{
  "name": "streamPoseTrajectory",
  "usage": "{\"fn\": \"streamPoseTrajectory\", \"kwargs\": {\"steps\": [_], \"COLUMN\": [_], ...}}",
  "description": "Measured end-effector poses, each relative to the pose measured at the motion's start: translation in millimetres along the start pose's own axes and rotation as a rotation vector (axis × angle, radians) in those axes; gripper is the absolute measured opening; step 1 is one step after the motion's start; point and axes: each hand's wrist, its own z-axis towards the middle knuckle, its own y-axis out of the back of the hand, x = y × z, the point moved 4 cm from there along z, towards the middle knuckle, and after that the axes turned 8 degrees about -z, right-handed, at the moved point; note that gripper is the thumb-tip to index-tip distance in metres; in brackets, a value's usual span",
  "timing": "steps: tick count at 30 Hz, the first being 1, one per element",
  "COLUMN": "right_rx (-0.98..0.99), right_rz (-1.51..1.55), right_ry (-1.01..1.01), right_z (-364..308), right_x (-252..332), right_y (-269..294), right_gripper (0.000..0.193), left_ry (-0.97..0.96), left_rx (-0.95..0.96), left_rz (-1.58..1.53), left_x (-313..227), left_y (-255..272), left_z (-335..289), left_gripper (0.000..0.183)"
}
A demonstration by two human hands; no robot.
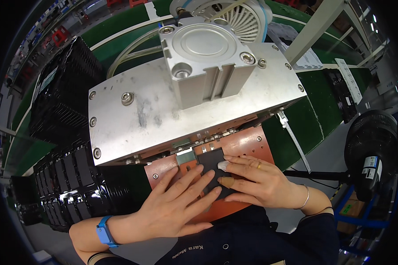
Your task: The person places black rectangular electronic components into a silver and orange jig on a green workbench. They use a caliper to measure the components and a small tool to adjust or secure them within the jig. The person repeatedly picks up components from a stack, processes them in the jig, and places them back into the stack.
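A dark grey, flat rectangular piece [211, 160] lies on the orange plate [252, 143] of a metal press fixture, close under its front edge. My left hand [174, 205] is spread, palm down, with its fingertips at the left side of the piece and over the plate. From the right, my right hand [258, 182] reaches in with fingers stretched out, their tips on the piece's right side. White and tan covers wrap two of its fingertips. A small pale metallic block [186, 156] sits left of the piece. My fingers hide much of the piece's lower part.
The fixture's silver top plate [150, 106] carries a square air cylinder [212, 53]. Black trays holding dark rectangular pieces [70, 170] stand at the left, with a black tray stack [66, 92] behind. A black fan [371, 145] is at the right, a white fan [241, 20] behind.
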Motion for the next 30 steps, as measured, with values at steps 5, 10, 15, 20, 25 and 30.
{"fn": "streamPoseTrajectory", "kwargs": {"steps": [5, 10, 15, 20, 25, 30], "right_rx": [-0.051, -0.044, -0.041, -0.047, -0.031, -0.025], "right_rz": [0.007, 0.013, 0.037, 0.056, 0.047, 0.032], "right_ry": [0.041, 0.05, 0.044, 0.035, 0.036, 0.039], "right_z": [11.8, 14.0, 15.9, 15.9, 16.8, 15.9], "right_x": [-7.9, -9.7, -10.6, -10.8, -10.4, -10.2], "right_y": [-1.8, -1.6, -0.7, -1.1, -0.3, -1.4], "right_gripper": [0.037, 0.037, 0.035, 0.034, 0.032, 0.032], "left_ry": [0.053, 0.056, 0.063, 0.067, 0.074, 0.075], "left_rx": [0.012, 0.024, 0.03, 0.019, 0.019, 0.028], "left_rz": [-0.035, -0.03, -0.039, -0.031, -0.031, -0.021], "left_x": [6.1, 6.1, 6.3, 5.4, 5.6, 5.5], "left_y": [1.8, 0.7, -0.2, -1.2, -1.7, -1.6], "left_z": [3.6, 3.0, 3.0, 3.2, 2.3, 1.8], "left_gripper": [0.071, 0.069, 0.067, 0.065, 0.065, 0.065]}}
